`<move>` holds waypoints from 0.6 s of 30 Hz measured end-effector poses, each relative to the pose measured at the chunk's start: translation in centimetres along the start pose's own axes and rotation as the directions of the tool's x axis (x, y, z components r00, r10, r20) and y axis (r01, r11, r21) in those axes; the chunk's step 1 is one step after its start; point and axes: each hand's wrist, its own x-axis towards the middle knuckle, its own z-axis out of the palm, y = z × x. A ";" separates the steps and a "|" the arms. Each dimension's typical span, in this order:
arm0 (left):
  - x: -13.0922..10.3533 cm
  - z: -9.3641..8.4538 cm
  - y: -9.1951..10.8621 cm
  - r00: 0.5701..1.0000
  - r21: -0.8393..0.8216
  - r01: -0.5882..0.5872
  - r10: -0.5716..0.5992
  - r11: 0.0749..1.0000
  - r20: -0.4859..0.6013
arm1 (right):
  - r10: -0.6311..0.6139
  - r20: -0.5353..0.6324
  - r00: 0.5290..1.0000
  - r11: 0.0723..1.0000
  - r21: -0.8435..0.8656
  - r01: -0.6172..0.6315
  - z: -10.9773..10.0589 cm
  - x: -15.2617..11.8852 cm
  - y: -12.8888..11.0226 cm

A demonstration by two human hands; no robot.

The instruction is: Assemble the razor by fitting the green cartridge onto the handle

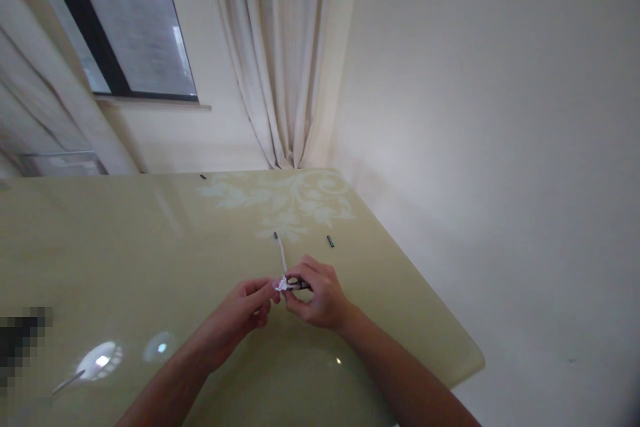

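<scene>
My left hand (239,312) pinches one side of a small white crumpled piece (283,285) between thumb and finger. From the right, my right hand (321,295) grips a small dark object with a loop-like shape (302,285), its kind too small to make out. That dark object meets the white piece, and the two hands nearly touch. Just beyond them a thin white stick or cable (283,253) with a dark tip points away from me; its near end is hidden at my fingers.
The glossy cream table (125,247) has a pale floral pattern. A small dark green-faced strip (331,241) lies beyond my right hand. Another small dark piece (203,177) is at the far edge. A thin pale stick (69,382) lies lower left. A wall (475,180) borders the right.
</scene>
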 end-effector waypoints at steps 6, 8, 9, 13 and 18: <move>-0.1 0.0 0.4 0.988 0.085 -0.121 0.128 0.989 -0.081 | 0.031 0.002 1.000 0.997 0.070 -0.031 -0.4 0.1 -0.3; -0.1 -0.2 0.6 0.962 0.159 -0.225 0.245 0.961 -0.123 | 0.120 -0.007 0.993 0.981 0.157 -0.117 -0.6 0.3 -0.5; -0.1 -0.4 0.7 0.943 0.193 -0.274 0.303 0.942 -0.136 | 0.158 -0.007 0.987 0.969 0.194 -0.154 -0.6 0.4 -0.6; 0.1 -1.1 0.7 0.875 0.271 -0.401 0.453 0.875 -0.170 | 0.210 0.008 0.978 0.940 0.272 -0.204 -0.7 0.7 -0.7; 0.2 -1.4 0.4 0.855 0.293 -0.437 0.494 0.850 -0.157 | 0.214 0.044 0.976 0.927 0.307 -0.217 -0.5 0.6 -0.8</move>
